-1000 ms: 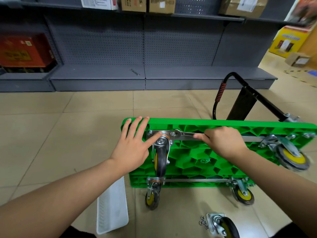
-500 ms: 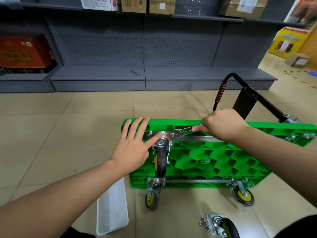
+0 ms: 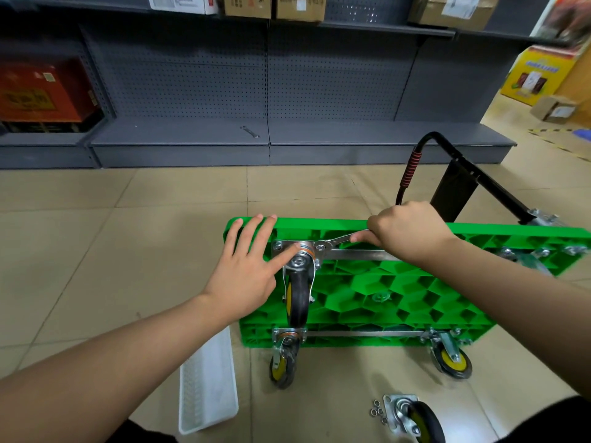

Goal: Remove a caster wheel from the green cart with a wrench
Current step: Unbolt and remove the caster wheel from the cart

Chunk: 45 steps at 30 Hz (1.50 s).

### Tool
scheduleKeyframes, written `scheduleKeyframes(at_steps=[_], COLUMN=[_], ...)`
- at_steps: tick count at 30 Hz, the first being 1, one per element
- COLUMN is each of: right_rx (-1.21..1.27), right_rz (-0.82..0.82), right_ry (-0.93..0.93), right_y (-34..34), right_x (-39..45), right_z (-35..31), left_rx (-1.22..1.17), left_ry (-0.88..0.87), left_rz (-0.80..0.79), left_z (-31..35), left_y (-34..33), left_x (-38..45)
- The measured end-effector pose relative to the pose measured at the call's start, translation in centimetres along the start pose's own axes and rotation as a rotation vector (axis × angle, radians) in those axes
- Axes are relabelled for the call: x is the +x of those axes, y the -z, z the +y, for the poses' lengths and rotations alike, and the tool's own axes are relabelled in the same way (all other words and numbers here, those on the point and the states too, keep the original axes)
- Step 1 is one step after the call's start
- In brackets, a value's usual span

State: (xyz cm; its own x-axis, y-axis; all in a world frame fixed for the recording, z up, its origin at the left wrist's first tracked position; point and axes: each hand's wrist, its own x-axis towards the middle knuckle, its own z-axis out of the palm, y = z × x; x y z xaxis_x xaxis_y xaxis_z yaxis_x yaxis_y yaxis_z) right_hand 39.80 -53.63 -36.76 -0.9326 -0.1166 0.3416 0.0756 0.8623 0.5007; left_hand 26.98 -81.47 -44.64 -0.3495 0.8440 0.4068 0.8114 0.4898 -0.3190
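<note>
Steel wrench handle hidden in right hand fingers | left hand flat on green cart

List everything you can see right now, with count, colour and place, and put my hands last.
cart: 1, green, upside down on floor
mounted casters: 3 clear, yellow hubs; a fourth blurred at right
loose caster: 1, floor, bottom right
washers: several, silver, beside it
wrench: 1, silver, on caster plate bolt
spare wrench: 1, grey shelf
tray: 1, white, floor
boxes: several, brown, top shelf
left hand: flat on cart, thumb on caster
right hand: grips wrench
</note>
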Motion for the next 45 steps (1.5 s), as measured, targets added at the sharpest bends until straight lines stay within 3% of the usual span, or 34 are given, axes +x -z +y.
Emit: scheduleKeyframes(at_steps=[7,23,45], right_rx=[0.056,0.141,0.303], right_rz=[0.174,0.140,-0.147], right_ry=[-0.012,-0.206,-0.257], right_y=[-1.4,-2.9,-5.9], right_x=[0.0,-2.9,-5.4], right_z=[0.1,-1.7,-4.1], left_rx=[0.006,0.007,-0.008], left_ry=[0.005,-0.001,-0.006], left_rz=[-0.013,-0.011,0.032], left_z=[0.0,0.0,-0.1], left_y=[-0.1,0.1,-0.4], left_x=[0.1,-0.1,-0.1])
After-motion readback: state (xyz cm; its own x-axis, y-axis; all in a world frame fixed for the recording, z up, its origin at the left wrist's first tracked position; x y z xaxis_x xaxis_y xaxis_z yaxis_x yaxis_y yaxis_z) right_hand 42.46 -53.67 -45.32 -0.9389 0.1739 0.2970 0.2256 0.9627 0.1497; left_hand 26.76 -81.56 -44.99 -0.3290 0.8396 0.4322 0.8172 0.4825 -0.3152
